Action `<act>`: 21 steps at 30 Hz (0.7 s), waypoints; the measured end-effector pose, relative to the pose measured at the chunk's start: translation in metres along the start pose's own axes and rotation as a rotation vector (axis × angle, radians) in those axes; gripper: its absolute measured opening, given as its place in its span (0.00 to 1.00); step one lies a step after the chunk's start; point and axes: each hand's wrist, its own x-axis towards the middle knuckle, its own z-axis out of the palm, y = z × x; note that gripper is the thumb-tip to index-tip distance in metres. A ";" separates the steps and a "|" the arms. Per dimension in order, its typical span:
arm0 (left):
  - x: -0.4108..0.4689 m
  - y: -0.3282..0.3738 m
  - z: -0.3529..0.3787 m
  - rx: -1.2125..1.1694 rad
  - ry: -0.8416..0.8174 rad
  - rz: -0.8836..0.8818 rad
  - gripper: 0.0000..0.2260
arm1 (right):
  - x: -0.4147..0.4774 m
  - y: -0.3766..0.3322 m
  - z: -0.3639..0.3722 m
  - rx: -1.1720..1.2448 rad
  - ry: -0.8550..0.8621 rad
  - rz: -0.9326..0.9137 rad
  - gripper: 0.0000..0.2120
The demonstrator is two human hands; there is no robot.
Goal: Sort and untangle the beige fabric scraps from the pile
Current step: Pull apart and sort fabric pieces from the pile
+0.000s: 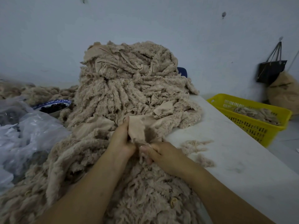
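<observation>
A tall pile of beige fleecy fabric scraps (pixel 127 88) rises at the middle of the table and spreads down toward me. My left hand (pixel 121 139) grips one beige scrap (pixel 136 128) by its smooth backing, held upright at the pile's near foot. My right hand (pixel 163 153) pinches the same scrap's lower fuzzy edge, fingers closed. The two hands nearly touch. A small loose tuft of scraps (pixel 196 145) lies on the bare table just right of my right hand.
The white table (pixel 234 152) runs along the right. A yellow plastic basket (pixel 252 117) holding some scraps sits beyond its right edge. Clear plastic bags (pixel 27 131) crowd the left, with a blue-rimmed bowl (pixel 53 106) behind. A dark bag (pixel 271 70) hangs on the wall.
</observation>
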 end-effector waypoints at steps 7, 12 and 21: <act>0.007 0.019 -0.018 -0.085 -0.051 0.106 0.16 | -0.006 0.008 -0.018 0.130 0.121 0.086 0.27; 0.002 0.009 -0.011 0.153 -0.173 0.164 0.21 | -0.002 0.024 -0.021 0.069 0.301 0.180 0.20; -0.022 -0.001 -0.002 0.262 -0.498 -0.089 0.12 | 0.000 0.002 -0.014 -0.332 0.556 0.068 0.17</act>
